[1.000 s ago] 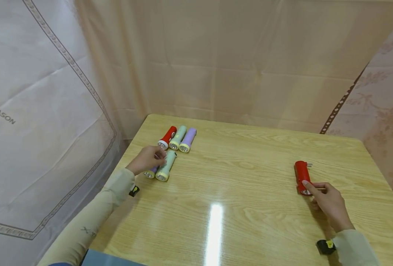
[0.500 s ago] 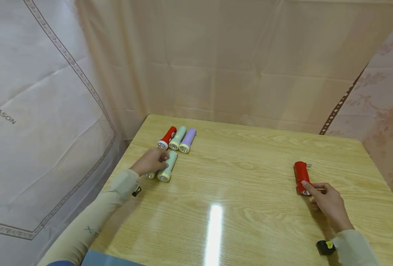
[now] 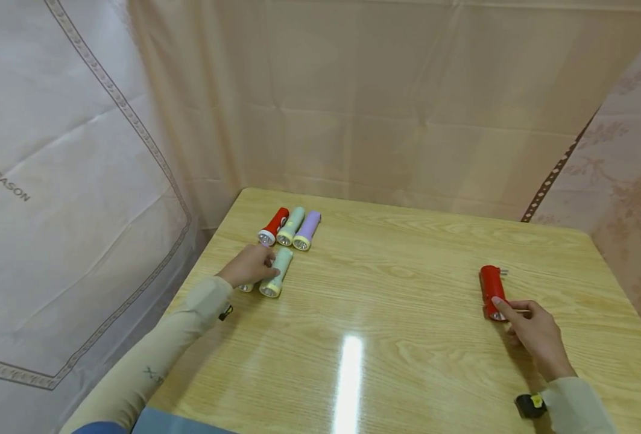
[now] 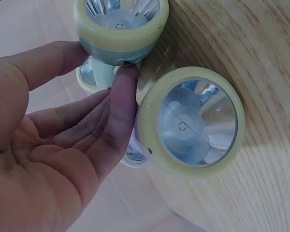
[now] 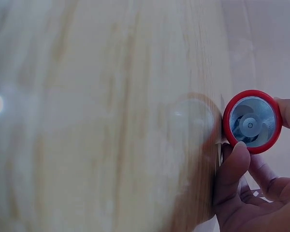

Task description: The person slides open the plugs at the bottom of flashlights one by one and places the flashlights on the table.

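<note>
My left hand (image 3: 249,265) pinches a light green flashlight (image 3: 284,262) with a cream rim, thumb and index finger on either side of its head (image 4: 121,41). Against that hand's far side lies a second cream-rimmed flashlight (image 3: 246,287), its body mostly hidden by my fingers in the head view; its lens (image 4: 198,121) faces the left wrist camera. On the right, a red flashlight (image 3: 492,286) lies with its lens toward me and metal plug prongs out at its far end. My right hand (image 3: 539,334) holds it by the lens end, the thumb tip at the red rim (image 5: 251,151).
Behind the left hand a red flashlight with a white head (image 3: 274,225), a green one (image 3: 292,223) and a purple one (image 3: 308,227) lie side by side. Curtains surround the wooden table (image 3: 396,265). A blue-grey flat edge (image 3: 179,422) shows at the front left.
My left hand has shifted slightly to the right, and the light green flashlight has moved right with it. My right hand and its red flashlight stay in place.
</note>
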A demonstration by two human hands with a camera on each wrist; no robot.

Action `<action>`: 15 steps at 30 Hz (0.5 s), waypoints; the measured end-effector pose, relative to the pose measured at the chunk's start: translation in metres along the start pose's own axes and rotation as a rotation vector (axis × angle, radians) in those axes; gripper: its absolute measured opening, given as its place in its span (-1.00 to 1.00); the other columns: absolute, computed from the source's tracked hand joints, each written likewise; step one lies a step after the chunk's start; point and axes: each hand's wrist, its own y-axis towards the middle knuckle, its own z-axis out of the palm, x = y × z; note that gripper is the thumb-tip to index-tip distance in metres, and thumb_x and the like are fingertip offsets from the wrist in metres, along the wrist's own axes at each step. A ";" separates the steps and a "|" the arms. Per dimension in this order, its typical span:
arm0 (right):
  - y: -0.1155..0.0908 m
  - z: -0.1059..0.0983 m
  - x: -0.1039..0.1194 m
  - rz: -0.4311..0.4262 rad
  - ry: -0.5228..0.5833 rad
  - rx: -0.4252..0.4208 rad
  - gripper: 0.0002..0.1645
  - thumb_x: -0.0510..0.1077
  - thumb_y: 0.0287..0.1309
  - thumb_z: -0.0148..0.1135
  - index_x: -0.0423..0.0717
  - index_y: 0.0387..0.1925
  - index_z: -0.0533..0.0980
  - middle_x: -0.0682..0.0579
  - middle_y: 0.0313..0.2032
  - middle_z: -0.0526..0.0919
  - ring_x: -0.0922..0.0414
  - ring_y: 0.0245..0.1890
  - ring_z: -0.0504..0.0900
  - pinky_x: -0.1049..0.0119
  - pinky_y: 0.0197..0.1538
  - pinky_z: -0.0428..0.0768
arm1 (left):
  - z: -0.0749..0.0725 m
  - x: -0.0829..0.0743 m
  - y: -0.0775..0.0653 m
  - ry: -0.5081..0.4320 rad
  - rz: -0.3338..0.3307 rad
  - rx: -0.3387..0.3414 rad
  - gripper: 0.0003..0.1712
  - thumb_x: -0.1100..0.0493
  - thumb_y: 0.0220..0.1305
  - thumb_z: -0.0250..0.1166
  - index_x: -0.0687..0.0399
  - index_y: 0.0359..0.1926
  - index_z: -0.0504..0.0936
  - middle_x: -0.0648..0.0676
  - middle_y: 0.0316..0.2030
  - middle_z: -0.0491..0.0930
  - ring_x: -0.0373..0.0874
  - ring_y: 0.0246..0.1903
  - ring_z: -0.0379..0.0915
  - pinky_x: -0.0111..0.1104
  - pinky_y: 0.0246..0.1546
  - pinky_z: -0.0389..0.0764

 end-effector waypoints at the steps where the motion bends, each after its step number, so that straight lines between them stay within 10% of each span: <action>1: 0.000 0.000 0.000 -0.001 0.000 -0.002 0.17 0.57 0.22 0.11 -0.34 0.39 0.24 -0.04 -0.33 0.60 0.10 -0.45 0.59 0.22 -0.42 0.66 | 0.000 0.000 0.000 0.006 0.004 0.007 -0.72 0.14 0.28 0.48 0.31 -0.21 0.69 0.12 -0.36 0.71 -0.11 -0.37 0.58 -0.23 -0.27 0.66; 6: 0.000 0.000 -0.001 -0.003 0.008 -0.007 0.17 0.57 0.22 0.11 -0.34 0.39 0.24 -0.04 -0.32 0.60 0.10 -0.45 0.59 0.22 -0.42 0.67 | -0.001 0.000 0.003 0.018 0.021 0.044 -0.63 0.10 0.32 0.46 0.18 -0.53 0.56 -0.03 -0.64 0.46 -0.23 -0.61 0.30 -0.41 -0.54 0.37; 15: -0.001 0.001 0.000 -0.009 0.008 -0.002 0.17 0.57 0.23 0.10 -0.34 0.39 0.23 -0.03 -0.33 0.61 0.09 -0.46 0.60 0.21 -0.43 0.67 | -0.005 -0.006 0.008 0.002 -0.029 0.083 -0.67 0.10 0.30 0.48 0.21 -0.50 0.63 -0.04 -0.67 0.42 -0.23 -0.65 0.30 -0.43 -0.61 0.35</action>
